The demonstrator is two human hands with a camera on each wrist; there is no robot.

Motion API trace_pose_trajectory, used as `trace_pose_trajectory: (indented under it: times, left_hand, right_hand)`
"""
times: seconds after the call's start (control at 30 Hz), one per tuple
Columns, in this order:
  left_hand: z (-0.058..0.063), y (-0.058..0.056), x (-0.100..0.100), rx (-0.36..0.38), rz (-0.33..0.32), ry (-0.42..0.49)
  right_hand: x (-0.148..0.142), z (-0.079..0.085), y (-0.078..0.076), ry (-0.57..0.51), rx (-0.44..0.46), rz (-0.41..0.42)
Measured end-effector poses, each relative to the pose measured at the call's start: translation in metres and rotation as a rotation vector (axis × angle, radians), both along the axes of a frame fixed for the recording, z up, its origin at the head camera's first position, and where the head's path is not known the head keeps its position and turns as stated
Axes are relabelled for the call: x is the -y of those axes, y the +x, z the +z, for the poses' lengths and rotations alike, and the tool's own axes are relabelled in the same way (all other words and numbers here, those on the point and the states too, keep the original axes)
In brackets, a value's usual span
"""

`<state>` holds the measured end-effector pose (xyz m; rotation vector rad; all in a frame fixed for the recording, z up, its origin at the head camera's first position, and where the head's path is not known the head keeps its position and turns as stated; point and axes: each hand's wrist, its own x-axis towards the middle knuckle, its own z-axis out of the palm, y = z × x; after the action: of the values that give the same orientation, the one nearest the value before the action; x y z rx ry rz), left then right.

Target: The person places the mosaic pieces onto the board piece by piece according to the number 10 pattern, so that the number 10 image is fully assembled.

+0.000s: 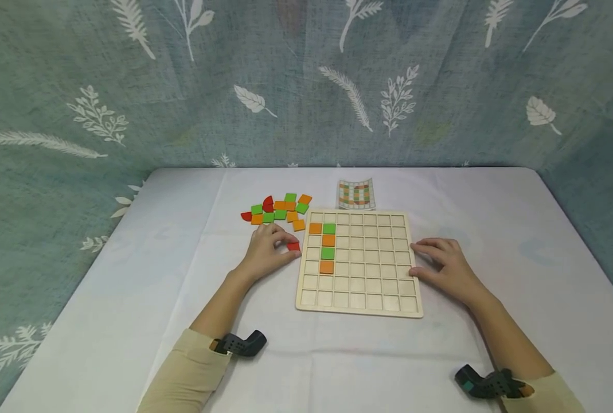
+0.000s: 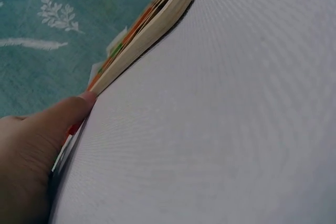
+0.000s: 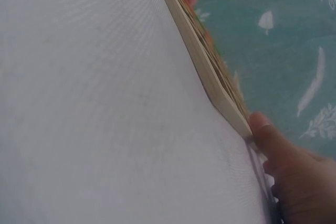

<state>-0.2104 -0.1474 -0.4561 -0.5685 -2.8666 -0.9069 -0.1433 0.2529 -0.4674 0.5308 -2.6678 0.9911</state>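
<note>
A pale wooden grid board lies on the table, with a few orange and green square tiles in its left two columns. At the board's left edge my left hand holds a red piece between thumb and fingers. In the left wrist view the thumb of my left hand meets the board's edge, with a bit of red under it. My right hand touches the right edge of the board with its thumb and fingertips. Its thumb also shows against the board's corner in the right wrist view.
Loose orange and green square tiles and red curved pieces lie left of the board's top corner. A printed pattern card sits behind the board. White cloth covers the table; a leaf-patterned curtain hangs behind.
</note>
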Motion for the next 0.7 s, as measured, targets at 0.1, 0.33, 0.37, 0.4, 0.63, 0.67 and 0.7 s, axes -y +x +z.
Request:
trace_pose_trajectory:
  times: [0.1,0.33,0.37,0.4,0.63,0.67,0.7]
  left_hand:
    - [-0.001,0.000,0.000,-0.046,-0.038,0.000]
    - [0.006,0.004,-0.004,0.024,-0.068,0.185]
    - [0.007,0.005,-0.006,0.043,-0.076,0.197]
    - [0.009,0.007,-0.008,0.060,-0.086,0.207]
    - [0.021,0.019,-0.023,0.089,-0.183,0.254]
    - [0.021,0.019,-0.026,0.091,-0.192,0.255]
    - [0.022,0.020,-0.029,0.091,-0.203,0.256]
  right_hand:
    - [-0.001,0.000,0.000,-0.003,0.012,-0.006]
    - [-0.001,0.001,-0.001,-0.018,0.025,-0.001]
    - [-0.001,0.001,-0.001,-0.017,0.023,-0.001]
    - [-0.001,0.001,-0.002,-0.015,0.017,0.000]
    - [0.002,0.003,-0.004,-0.017,-0.011,0.012]
    - [0.002,0.004,-0.004,-0.015,-0.008,0.010]
    - [0.002,0.004,-0.004,-0.012,-0.003,0.008]
